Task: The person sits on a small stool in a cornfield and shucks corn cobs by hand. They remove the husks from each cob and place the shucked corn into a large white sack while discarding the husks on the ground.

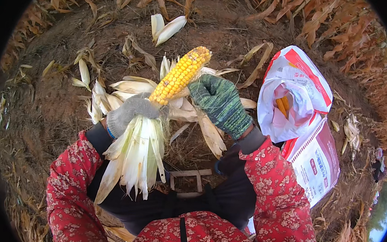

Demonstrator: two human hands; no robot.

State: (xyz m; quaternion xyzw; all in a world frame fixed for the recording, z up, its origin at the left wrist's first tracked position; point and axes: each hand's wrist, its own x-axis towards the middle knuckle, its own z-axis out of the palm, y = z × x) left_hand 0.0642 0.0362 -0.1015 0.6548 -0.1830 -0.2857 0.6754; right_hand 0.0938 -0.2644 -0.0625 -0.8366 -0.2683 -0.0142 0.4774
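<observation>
Fingers of the left hand [130,111] are clasping the corn ear [179,76] by its lower end, husk [139,148] hanging below; its long axis is slanting up and rightward. Curled, the right hand [220,102] is sitting just right; any pinch cannot be told.

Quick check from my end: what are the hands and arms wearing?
The left hand wears a plain light-grey knit glove; the right hand wears a mottled green-and-dark knit one. Both sleeves are red with a pale floral print, ending in dark cuffs at the wrists.
</observation>
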